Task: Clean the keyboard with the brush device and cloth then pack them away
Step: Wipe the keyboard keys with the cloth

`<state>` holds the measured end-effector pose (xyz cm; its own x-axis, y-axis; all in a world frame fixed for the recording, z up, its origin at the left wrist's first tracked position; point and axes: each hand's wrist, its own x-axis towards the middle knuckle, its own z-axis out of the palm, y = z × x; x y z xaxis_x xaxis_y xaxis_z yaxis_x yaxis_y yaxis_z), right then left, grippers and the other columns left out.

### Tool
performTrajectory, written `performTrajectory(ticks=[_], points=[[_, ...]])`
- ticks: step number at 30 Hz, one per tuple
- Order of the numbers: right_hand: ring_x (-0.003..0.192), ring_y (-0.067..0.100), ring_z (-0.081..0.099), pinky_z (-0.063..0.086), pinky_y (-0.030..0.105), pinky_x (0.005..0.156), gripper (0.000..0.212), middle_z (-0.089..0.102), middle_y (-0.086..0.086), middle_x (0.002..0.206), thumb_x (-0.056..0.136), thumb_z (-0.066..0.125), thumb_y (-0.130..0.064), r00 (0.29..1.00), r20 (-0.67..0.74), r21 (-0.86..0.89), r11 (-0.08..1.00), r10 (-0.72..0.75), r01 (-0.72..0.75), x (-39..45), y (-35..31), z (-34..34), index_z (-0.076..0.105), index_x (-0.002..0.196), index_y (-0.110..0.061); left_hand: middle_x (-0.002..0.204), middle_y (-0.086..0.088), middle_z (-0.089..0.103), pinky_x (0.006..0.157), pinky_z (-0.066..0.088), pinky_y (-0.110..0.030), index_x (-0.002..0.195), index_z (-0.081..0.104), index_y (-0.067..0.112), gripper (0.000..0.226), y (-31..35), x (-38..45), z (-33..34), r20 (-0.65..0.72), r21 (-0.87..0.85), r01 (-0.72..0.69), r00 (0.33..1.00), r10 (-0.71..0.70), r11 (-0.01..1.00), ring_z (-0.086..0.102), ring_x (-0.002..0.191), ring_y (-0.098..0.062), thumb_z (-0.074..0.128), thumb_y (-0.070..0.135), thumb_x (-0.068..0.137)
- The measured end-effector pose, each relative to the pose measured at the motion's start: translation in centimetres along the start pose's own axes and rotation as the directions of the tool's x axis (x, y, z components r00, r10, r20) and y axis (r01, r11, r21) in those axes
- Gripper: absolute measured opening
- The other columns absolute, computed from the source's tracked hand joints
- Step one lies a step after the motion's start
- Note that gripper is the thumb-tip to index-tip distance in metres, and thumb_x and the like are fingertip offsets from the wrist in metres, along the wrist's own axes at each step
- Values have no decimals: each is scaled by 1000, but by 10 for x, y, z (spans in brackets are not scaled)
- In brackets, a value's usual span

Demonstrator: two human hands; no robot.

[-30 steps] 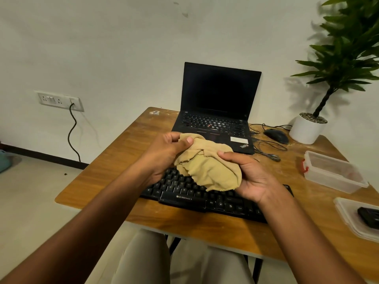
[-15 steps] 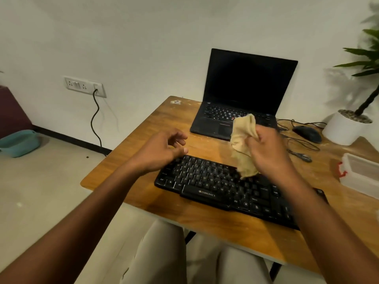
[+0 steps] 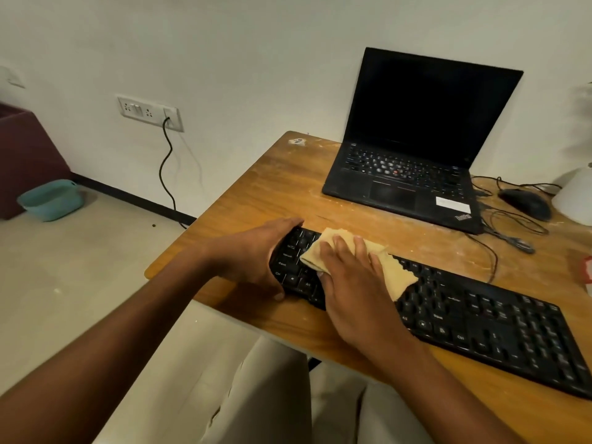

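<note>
A black keyboard (image 3: 480,318) lies slantwise on the wooden table (image 3: 275,187). A tan cloth (image 3: 397,270) is spread over its left part. My right hand (image 3: 349,277) lies flat on the cloth with straight fingers and presses it onto the keys. My left hand (image 3: 256,254) grips the keyboard's left end, thumb at the near edge and fingers curled over the far edge. The brush device is not in view.
An open black laptop (image 3: 416,139) stands at the back of the table, with a black mouse (image 3: 525,203) and cables to its right. A white pot (image 3: 576,197) shows at the right edge. On the floor at left sits a teal basin (image 3: 51,200).
My right hand brought the cloth down from the air onto the keyboard's left part. My left hand moved from hovering to gripping the keyboard's left end. The view has swung left.
</note>
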<state>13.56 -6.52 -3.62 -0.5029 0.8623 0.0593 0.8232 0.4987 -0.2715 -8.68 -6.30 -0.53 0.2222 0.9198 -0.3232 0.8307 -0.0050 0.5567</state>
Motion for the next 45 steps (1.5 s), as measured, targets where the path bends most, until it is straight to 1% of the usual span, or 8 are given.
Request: performTrajectory(ticks=[7,10,16,22,30,36,39,45], points=[[154,8,-27,-16,35,125,58,-10,-11,172,112,24,-39,970,96,10,974,-225,225,-10,-19,5,3,165,-30,169,9,19,113,28,-23,165,-3,35,147,-9,7,-1,-6,-42,-21,1000,21,999,25,152,-17,102,29,61],[151,6,-31,-17,32,124,57,-17,-14,170,112,19,-36,979,133,-62,985,-152,162,-22,7,-7,-6,164,-33,168,9,18,110,31,-24,165,-3,37,147,-7,10,-2,2,-39,-20,1000,20,999,28,150,-19,101,24,62],[157,19,-19,-5,41,129,56,0,1,174,112,29,-34,999,32,27,999,-37,36,26,-18,4,14,164,-19,169,9,16,107,34,-22,165,-3,36,147,-5,10,-1,-8,-19,-21,1000,21,1000,29,150,-20,101,24,62],[153,1,-24,-15,29,124,57,-6,-12,172,112,21,-39,954,84,31,958,-288,287,-8,-11,1,5,165,-27,169,9,15,117,28,-28,165,-4,34,150,-5,13,-4,15,-12,-31,999,32,999,22,153,-19,102,29,59],[159,19,-11,-2,41,129,56,9,-3,173,112,32,-34,998,8,14,998,-69,69,28,-14,-1,17,164,-20,169,9,16,115,34,-29,165,-2,36,149,-3,12,-4,5,-13,-14,1000,14,1000,26,151,-21,102,25,59],[156,4,-16,-9,35,128,56,4,-13,172,112,28,-38,968,53,51,969,-244,241,1,-18,0,14,165,-28,170,9,14,122,31,-35,164,-3,36,152,-4,14,-5,30,-13,-16,999,16,1000,21,154,-21,103,29,56],[155,3,-19,-9,34,126,55,0,-19,170,112,28,-36,983,51,19,984,-179,178,-11,7,-5,11,164,-34,168,9,17,119,33,-34,164,-2,38,151,-5,14,-5,17,-25,-16,1000,17,1000,26,151,-21,103,26,56],[159,24,-8,9,47,130,57,15,2,172,110,39,-29,999,-13,112,993,-29,31,42,-28,2,21,162,-16,168,10,18,116,36,-31,164,-1,39,152,-7,13,-3,2,-40,-19,1000,19,999,29,151,-21,103,26,55]])
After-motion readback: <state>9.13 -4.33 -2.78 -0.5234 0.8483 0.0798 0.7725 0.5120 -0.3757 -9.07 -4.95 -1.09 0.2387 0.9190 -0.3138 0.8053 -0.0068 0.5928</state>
